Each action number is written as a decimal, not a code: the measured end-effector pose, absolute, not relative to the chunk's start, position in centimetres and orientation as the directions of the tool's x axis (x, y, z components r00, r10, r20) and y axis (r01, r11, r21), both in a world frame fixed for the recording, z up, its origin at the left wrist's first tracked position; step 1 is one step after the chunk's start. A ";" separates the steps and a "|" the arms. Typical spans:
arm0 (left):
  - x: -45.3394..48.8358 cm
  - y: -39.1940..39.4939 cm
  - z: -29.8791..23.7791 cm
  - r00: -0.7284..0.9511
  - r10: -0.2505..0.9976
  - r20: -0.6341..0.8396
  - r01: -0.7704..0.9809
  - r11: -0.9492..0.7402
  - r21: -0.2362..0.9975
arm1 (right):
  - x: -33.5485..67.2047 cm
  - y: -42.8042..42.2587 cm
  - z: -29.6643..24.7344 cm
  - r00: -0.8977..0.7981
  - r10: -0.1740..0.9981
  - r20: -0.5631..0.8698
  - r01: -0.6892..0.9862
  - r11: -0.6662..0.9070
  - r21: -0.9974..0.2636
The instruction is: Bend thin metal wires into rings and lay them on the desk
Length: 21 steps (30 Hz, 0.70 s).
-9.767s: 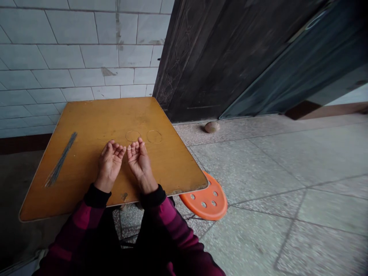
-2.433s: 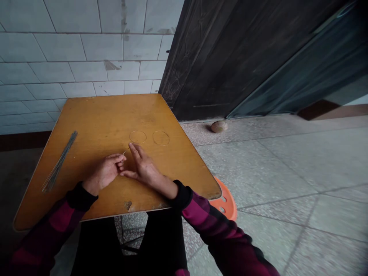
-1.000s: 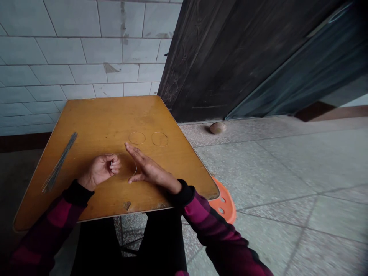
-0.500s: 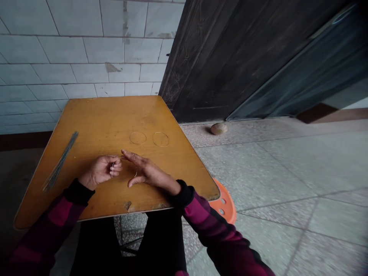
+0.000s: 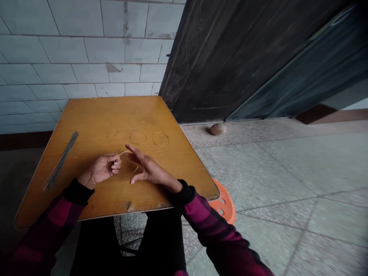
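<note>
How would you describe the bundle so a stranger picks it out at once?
Find the yellow-brown table by the tiled wall. On its left side, left of the left hand, the bundle lies slantwise. Its many thin grey strands run nearly straight, unlike the single held loop and the two rings lying farther right.

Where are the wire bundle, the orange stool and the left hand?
Wire bundle (image 5: pixel 61 161), head view: middle of the strands.
Orange stool (image 5: pixel 228 206), head view: visible seat.
Left hand (image 5: pixel 100 168), head view: middle of the hand.
</note>
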<state>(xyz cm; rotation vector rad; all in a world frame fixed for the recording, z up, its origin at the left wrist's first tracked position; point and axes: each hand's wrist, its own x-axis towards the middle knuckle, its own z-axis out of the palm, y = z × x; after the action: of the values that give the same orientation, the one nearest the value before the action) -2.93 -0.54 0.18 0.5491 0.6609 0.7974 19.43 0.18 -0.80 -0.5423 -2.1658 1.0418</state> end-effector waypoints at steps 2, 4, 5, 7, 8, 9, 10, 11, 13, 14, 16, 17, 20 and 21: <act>-2.7 -0.6 0.4 0.432 0.853 -0.292 -0.523 0.501 0.689 | 19.3 0.2 -1.1 -0.664 0.642 0.384 0.062 0.559 -0.827; -2.5 -0.7 0.4 0.387 0.879 -0.279 -0.542 0.462 0.702 | 19.1 0.3 -1.6 -0.633 0.672 0.384 0.101 0.563 -0.820; -2.4 -0.7 0.3 0.383 0.880 -0.280 -0.543 0.460 0.703 | 19.0 0.4 -1.9 -0.616 0.685 0.390 0.132 0.577 -0.806; -2.1 -0.8 0.1 0.389 0.877 -0.283 -0.541 0.466 0.701 | 18.7 0.5 -2.6 -0.588 0.696 0.411 0.187 0.612 -0.769; -1.9 -0.9 0.0 0.390 0.877 -0.281 -0.541 0.465 0.701 | 18.6 0.6 -2.9 -0.579 0.697 0.423 0.204 0.627 -0.752; -1.8 -0.9 -0.2 0.391 0.878 -0.275 -0.541 0.462 0.703 | 18.5 0.7 -3.1 -0.573 0.696 0.433 0.215 0.637 -0.740; -1.7 -1.0 -0.3 0.394 0.879 -0.268 -0.541 0.458 0.706 | 18.4 0.7 -3.3 -0.569 0.696 0.439 0.223 0.644 -0.732; -1.6 -1.0 -0.4 0.398 0.879 -0.261 -0.539 0.455 0.709 | 18.3 0.7 -3.4 -0.565 0.697 0.441 0.230 0.647 -0.727; -1.6 -1.1 -0.4 0.405 0.879 -0.250 -0.533 0.449 0.717 | 18.3 0.7 -3.5 -0.563 0.700 0.440 0.236 0.646 -0.726; -1.6 -1.1 -0.4 0.405 0.880 -0.248 -0.527 0.447 0.723 | 18.3 0.7 -3.4 -0.565 0.700 0.436 0.234 0.643 -0.730; -1.6 -1.1 -0.3 0.397 0.883 -0.252 -0.513 0.441 0.736 | 18.3 0.6 -3.2 -0.569 0.708 0.418 0.220 0.621 -0.752; -1.6 -1.1 -0.2 0.387 0.885 -0.259 -0.504 0.438 0.744 | 18.4 0.6 -3.0 -0.567 0.718 0.403 0.209 0.599 -0.773; -1.9 -0.9 -0.1 0.334 0.899 -0.284 -0.433 0.414 0.801 | 18.8 0.7 -2.5 -0.532 0.781 0.327 0.169 0.476 -0.863; -2.0 -0.8 -0.1 0.298 0.911 -0.285 -0.382 0.388 0.839 | 18.9 0.8 -2.4 -0.509 0.810 0.291 0.165 0.424 -0.891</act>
<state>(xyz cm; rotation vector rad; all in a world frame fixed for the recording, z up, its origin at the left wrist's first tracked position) -1.99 -0.80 -0.09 0.7355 0.8705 0.9698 18.92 0.75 -2.39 -0.8262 -1.9321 1.0971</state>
